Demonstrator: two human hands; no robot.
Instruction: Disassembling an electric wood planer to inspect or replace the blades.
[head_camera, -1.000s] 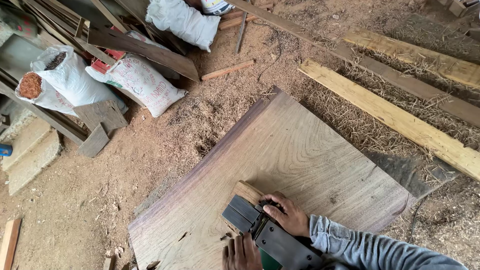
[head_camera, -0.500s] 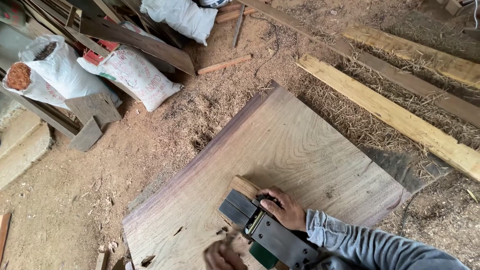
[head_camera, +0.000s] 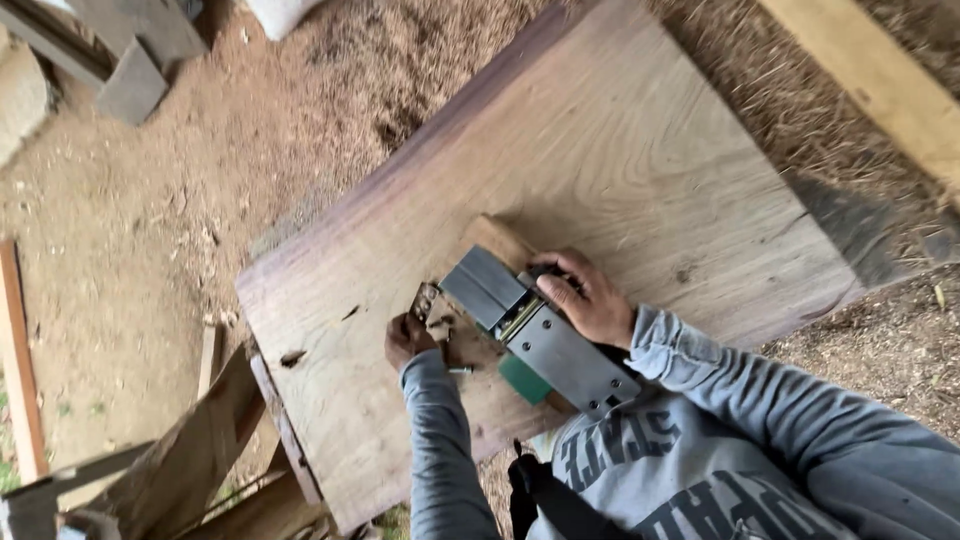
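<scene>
Planer (head_camera: 535, 335), an electric one with grey metal soles up, lies upturned on the near part of a wide wooden slab (head_camera: 620, 150). Right hand (head_camera: 590, 295) grips its far side; left hand (head_camera: 408, 338) is closed around a small metal part (head_camera: 430, 300) at its left end. Sawdust floor (head_camera: 130, 230) spreads left, with a pale plank (head_camera: 880, 85) far right

Packages, labels, signs, screens: I log one white sack (head_camera: 278, 12), only its rounded lower end showing at the top edge of the head view, lying on the sawdust-strewn ground just beyond the far corner of the wooden slab (head_camera: 600, 130); nothing else of the kind.
</scene>
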